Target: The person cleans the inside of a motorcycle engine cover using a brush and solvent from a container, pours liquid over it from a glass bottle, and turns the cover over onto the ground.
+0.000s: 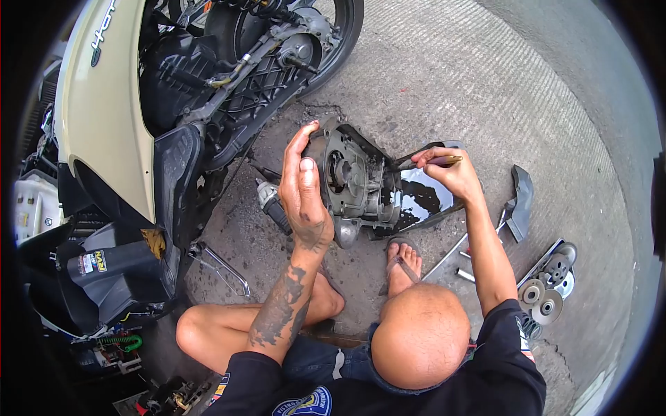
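The engine casing (355, 173) lay on the concrete floor (444, 76). The left hand (304, 197) was at its left edge; whether it gripped could not be determined. The right hand (458, 179) was clamped on a slim tool (446, 160) above the casing's right section.

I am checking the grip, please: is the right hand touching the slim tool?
Touching: the head view shows the right hand closed around the slim tool.
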